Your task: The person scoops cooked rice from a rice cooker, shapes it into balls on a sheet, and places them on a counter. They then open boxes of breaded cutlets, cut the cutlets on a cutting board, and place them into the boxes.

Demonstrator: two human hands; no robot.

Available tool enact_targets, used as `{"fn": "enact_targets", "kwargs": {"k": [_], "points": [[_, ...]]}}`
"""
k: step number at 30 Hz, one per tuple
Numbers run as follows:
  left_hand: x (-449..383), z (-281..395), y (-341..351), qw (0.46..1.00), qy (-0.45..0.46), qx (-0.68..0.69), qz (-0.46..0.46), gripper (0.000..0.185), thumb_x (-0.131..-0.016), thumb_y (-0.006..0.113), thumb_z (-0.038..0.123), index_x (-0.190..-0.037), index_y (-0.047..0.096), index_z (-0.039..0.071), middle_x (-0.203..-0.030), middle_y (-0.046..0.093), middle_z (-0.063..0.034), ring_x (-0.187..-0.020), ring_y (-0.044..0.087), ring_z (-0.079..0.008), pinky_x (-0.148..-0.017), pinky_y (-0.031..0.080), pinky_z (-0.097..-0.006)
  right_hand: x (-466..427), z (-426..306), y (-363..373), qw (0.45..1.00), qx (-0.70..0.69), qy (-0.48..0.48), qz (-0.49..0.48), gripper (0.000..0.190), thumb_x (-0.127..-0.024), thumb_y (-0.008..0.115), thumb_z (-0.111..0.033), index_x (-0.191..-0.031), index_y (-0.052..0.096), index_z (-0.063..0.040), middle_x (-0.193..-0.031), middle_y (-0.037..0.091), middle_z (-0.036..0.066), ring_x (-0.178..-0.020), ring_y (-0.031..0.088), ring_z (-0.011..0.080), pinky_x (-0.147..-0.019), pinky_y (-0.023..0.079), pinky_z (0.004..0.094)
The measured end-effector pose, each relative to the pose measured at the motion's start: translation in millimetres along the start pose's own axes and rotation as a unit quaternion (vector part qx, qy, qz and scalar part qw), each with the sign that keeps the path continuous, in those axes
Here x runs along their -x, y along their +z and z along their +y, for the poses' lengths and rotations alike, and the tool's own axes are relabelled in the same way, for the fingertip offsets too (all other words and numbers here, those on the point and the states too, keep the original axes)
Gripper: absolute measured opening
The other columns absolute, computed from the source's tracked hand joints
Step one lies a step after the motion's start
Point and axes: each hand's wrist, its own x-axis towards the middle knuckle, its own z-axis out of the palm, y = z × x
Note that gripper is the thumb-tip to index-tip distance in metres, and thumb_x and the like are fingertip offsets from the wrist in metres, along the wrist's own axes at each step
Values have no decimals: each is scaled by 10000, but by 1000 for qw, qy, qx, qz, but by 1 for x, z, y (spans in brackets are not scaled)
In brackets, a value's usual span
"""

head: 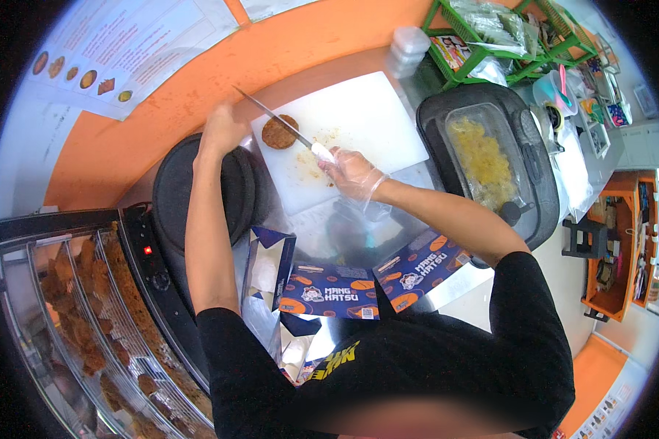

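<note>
My right hand (pixel 357 173), in a clear plastic glove, grips the white handle of a kitchen knife (pixel 274 116). The long blade slants up and left, passing over a round browned patty (pixel 279 134). Whether steel and patty touch cannot be made out. Under them lies a white cutting board (pixel 357 120) scattered with brown crumbs. My left hand (pixel 224 129) is motion-blurred, left of the board and above the rim of a round black pan or lid (pixel 197 192); its fingers are unclear.
At the left stands a heated display case (pixel 77 307) holding fried pieces. Open printed cardboard boxes (pixel 329 291) sit close to my body. Right of the board is a black appliance (pixel 543 203) with yellow food under its clear lid window. Green plastic racks (pixel 461 33) stand behind it.
</note>
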Motion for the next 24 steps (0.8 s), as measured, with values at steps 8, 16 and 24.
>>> {"fn": "enact_targets", "kwargs": {"k": [8,16,24], "points": [[-49,4,31,979,149,55,131,294,-939,611,119,-1198,683,1,-1140,706,-226,-1040,692,-378,-909,542,-455,-6,-9,15,998,66,-18,10,372,-1058,520,-305,-1068,604,57,-824,669,303,-825,684,463,-767,521,520],[-74,6,56,986,117,102,64,276,-956,626,199,-1121,711,-5,-1024,742,-209,-921,724,-349,-841,563,-440,-9,-13,29,996,83,21,10,349,-1045,536,-257,-1141,582,76,-855,675,330,-831,686,488,-761,529,539],[-81,6,59,989,80,122,35,306,-952,628,245,-1143,722,25,-1034,754,-189,-887,735,-335,-820,572,-435,-9,-19,28,996,84,20,25,346,-1045,533,-249,-1127,591,82,-789,672,323,-765,692,486,-719,544,537]]}}
